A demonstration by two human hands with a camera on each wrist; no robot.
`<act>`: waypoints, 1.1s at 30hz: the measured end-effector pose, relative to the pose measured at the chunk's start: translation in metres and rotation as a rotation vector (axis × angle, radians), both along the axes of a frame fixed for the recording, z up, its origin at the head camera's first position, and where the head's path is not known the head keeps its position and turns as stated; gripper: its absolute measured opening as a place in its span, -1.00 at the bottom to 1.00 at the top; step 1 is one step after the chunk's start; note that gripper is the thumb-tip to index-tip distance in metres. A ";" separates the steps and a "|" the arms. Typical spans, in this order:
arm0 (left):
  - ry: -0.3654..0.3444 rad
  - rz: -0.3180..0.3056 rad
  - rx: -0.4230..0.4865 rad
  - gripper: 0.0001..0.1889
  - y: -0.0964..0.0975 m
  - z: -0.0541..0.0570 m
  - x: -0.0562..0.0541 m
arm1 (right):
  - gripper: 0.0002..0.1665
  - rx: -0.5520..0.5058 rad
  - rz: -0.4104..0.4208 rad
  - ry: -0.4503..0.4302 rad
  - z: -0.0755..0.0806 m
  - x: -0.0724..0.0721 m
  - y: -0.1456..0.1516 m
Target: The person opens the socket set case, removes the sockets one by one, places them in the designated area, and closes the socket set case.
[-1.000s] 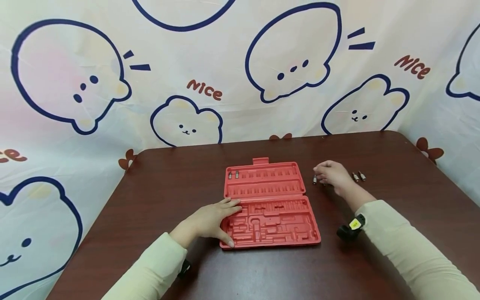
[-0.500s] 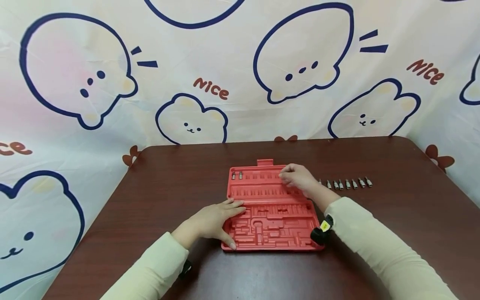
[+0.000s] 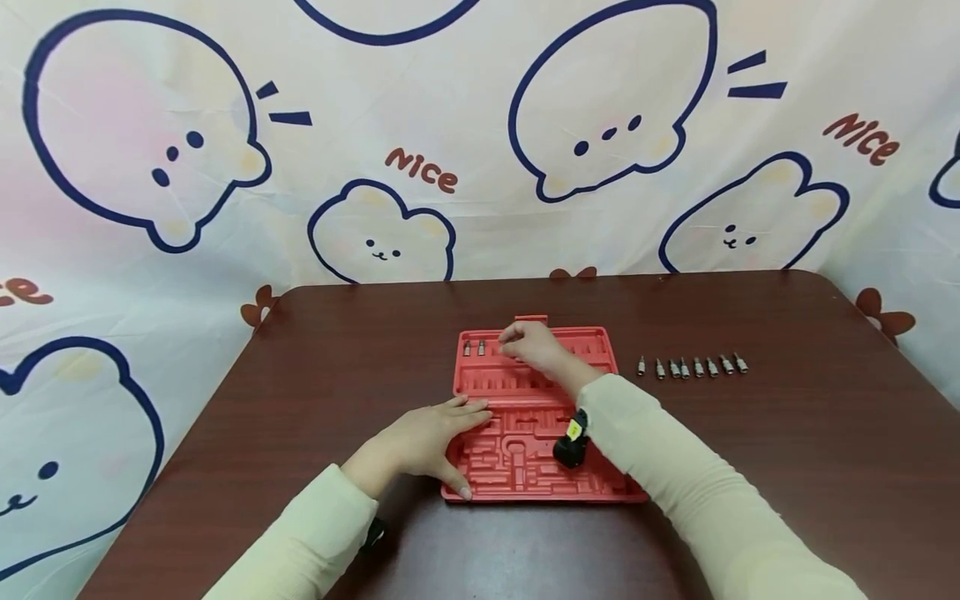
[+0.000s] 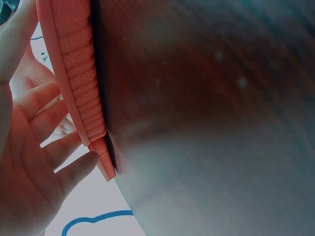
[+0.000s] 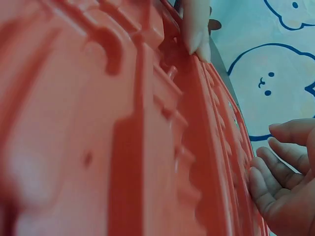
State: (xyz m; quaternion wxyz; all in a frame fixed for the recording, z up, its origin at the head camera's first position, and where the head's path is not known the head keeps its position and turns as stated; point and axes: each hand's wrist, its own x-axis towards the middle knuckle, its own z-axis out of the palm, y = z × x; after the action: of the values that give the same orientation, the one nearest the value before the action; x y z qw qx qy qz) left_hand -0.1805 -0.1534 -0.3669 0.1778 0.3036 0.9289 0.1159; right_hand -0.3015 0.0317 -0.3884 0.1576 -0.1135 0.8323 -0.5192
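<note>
The red tool case [image 3: 536, 400] lies open on the table. Two small metal bits [image 3: 474, 347] stand in the left end of its upper row. The right hand [image 3: 534, 344] hovers over that row, just right of the bits, with thumb and fingertips drawn together. In the right wrist view the right hand's fingers [image 5: 288, 167] are half bent beside the lid; I cannot tell whether a bit is between their tips. The left hand [image 3: 431, 440] lies spread along the case's left edge, and the left wrist view shows its straight fingers [image 4: 61, 147] against the ribbed side wall.
Several metal bits [image 3: 684, 367] stand in a row on the brown table [image 3: 360, 367], right of the case. A patterned cloth [image 3: 480, 167] hangs behind the table. A black wrist camera [image 3: 572, 442] on the right sleeve hangs over the case's near half.
The right hand has moved left from the row of bits, across the case's right side, to beside the two seated bits. The left hand has stayed on the case.
</note>
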 end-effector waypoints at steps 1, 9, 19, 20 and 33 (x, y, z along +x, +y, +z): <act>-0.002 0.003 0.000 0.01 -0.001 0.000 0.000 | -0.71 0.001 0.005 0.006 0.000 -0.001 -0.004; 0.013 0.011 -0.018 -0.01 -0.004 0.002 0.002 | -0.72 0.120 0.022 0.043 -0.002 -0.015 -0.031; 0.031 -0.003 -0.023 -0.02 0.002 -0.003 0.002 | -0.76 0.357 0.056 0.064 0.004 -0.017 -0.040; 0.033 -0.008 -0.028 -0.02 0.003 -0.003 0.002 | -0.78 0.359 0.052 0.061 0.003 -0.017 -0.039; 0.060 -0.015 -0.051 -0.02 0.003 -0.003 0.000 | -0.77 0.080 -0.088 0.011 -0.009 -0.017 -0.039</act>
State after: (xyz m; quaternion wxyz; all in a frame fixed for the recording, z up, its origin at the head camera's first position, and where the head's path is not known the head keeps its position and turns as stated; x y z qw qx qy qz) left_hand -0.1809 -0.1499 -0.3696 0.1586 0.3095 0.9340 0.0818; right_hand -0.3184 -0.0074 -0.3976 0.1346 -0.0732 0.8574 -0.4913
